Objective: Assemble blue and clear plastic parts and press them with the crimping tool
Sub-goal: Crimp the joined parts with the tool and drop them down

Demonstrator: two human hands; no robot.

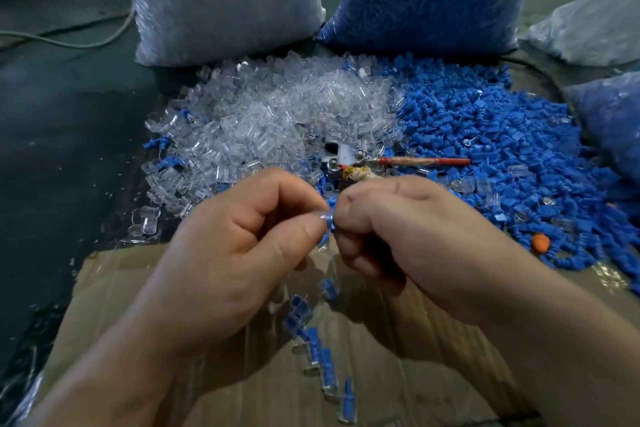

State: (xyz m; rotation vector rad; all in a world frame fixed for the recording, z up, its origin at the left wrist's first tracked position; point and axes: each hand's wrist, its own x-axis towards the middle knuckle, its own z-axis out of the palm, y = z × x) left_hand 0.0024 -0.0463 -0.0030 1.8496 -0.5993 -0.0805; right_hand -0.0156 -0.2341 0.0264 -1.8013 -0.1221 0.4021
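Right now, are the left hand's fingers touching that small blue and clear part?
Touching. The head view shows fingers of the left hand pinching the part.

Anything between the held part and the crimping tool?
Nothing visible: the red-handled metal crimping tool lies just beyond the small blue-and-clear plastic part pinched between the left hand and right hand.

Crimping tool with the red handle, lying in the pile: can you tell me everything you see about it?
The crimping tool lies flat, head pointing left, where the clear parts meet the blue parts, and it rests on them. It has a small silvery metal head with round pins, one long thin red handle reaching right, and a second handle wrapped in something tan, like cloth. The right hand covers that handle's end in this view. Neither hand seems to hold it.
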